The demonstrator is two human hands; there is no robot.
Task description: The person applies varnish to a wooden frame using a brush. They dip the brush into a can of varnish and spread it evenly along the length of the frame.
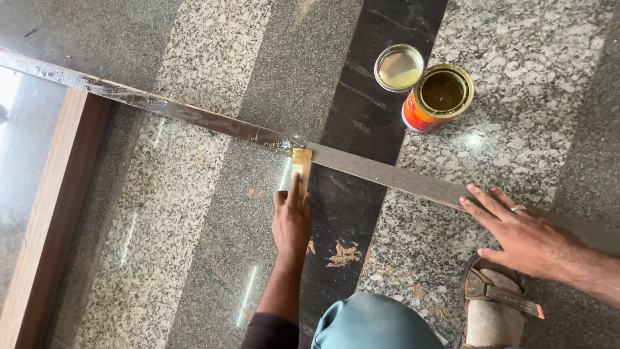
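granite floor, long wood strip (381, 172) running upper-left to lower-right, left hand (292, 223) fingers gripping brush (300, 165), right hand (523, 234) fingers spread flat

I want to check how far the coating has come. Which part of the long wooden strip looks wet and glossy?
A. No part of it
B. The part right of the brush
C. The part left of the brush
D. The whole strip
C. The wooden strip shines left of the brush held by the left hand, while the stretch toward the right hand is dull grey.
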